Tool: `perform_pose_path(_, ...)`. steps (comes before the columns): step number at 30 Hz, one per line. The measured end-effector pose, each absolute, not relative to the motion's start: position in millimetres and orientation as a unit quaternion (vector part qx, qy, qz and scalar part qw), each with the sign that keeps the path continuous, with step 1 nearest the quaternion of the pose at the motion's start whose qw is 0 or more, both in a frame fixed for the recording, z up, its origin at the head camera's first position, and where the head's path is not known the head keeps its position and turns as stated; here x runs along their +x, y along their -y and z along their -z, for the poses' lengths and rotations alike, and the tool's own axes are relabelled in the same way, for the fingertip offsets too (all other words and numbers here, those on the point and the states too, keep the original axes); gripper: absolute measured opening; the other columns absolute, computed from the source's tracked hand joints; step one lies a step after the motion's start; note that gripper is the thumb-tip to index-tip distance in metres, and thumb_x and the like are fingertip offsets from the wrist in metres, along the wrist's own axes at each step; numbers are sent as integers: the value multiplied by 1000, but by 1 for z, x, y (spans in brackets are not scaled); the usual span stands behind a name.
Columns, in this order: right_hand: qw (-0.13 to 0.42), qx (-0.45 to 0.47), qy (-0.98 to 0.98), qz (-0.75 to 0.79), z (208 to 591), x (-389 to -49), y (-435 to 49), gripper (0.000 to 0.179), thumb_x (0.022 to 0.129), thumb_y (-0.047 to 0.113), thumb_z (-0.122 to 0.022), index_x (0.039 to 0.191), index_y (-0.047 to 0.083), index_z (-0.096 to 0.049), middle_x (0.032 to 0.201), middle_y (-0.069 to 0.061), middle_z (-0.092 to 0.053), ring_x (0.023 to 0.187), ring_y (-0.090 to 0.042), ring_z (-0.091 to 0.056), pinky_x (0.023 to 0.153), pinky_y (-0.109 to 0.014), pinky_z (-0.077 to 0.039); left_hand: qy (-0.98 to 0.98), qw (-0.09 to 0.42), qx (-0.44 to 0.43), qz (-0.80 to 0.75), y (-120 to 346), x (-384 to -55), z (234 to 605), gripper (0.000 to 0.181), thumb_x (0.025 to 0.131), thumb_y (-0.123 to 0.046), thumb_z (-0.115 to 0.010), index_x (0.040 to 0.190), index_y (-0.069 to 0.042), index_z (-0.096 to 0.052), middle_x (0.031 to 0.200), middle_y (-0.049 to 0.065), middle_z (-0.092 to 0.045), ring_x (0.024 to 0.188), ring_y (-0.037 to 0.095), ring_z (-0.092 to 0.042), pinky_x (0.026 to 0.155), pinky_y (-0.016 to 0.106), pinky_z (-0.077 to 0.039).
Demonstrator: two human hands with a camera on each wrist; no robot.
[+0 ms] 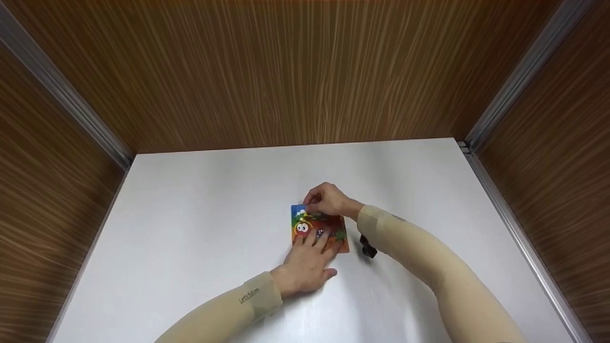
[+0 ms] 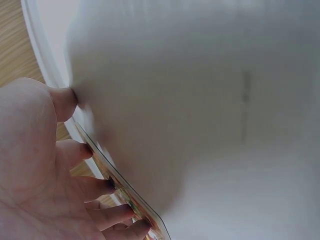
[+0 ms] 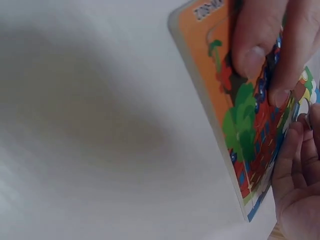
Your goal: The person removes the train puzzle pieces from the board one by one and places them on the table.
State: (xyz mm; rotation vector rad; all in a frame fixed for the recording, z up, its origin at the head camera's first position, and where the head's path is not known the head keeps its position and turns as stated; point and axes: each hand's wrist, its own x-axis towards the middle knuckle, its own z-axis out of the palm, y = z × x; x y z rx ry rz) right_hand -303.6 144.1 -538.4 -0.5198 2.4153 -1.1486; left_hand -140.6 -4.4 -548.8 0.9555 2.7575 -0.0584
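Note:
A colourful cartoon jigsaw puzzle board (image 1: 342,224), with an orange lower border and a blue upper one, lies on the white table. My left hand (image 1: 306,264) rests on its lower half, fingers spread and fairly straight. In the left wrist view the fingertips touch the thin board's (image 2: 135,192) printed face, with the thumb off to one side. My right hand (image 1: 330,198) is at the board's upper edge, thumb and curled fingers pinching there. The right wrist view has that hand (image 3: 297,192) near the far corner; its fingers hide whether a separate piece is between them.
The white tabletop (image 1: 214,214) spreads around the board. Wood-grain panels (image 1: 286,71) stand at the back and both sides, with metal rails (image 1: 519,71) at the corners. A small black object (image 1: 368,247) shows beneath the right forearm.

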Motion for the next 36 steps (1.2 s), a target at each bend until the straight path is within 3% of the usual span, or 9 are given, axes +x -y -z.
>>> perform_pose_path(6,223,-173,-852,440,534,-307,-148,8,99,12,-85,106,9,-87,97,-5,-84,86,-10,-70,79,-23,-57,-939,119,321,23,4,-141,548,72,115,-61,-47,179,-32,-30,189,9,-28,174,39,-29,137,64,-35)
perform_pose_path(12,222,-166,-838,470,526,-310,-155,9,100,9,-84,107,6,-87,98,-6,-85,85,-11,-76,76,-24,-65,-938,116,325,22,5,-143,548,70,115,-61,-46,179,-32,-33,188,10,-29,173,41,-32,135,65,-37)
perform_pose_path(22,205,-116,-833,501,508,-313,-191,16,104,13,-81,116,5,-87,112,-12,-84,92,-17,-78,90,-41,-71,-939,134,316,11,4,-143,547,72,115,-63,-46,179,-34,-30,189,9,-26,174,41,-30,136,66,-35)
perform_pose_path(36,182,-81,-852,484,512,-312,-257,21,106,13,-79,124,3,-84,115,-16,-84,91,-19,-78,85,-36,-71,-941,126,314,10,5,-144,549,74,114,-63,-47,180,-35,-27,189,10,-26,173,42,-31,137,65,-35)
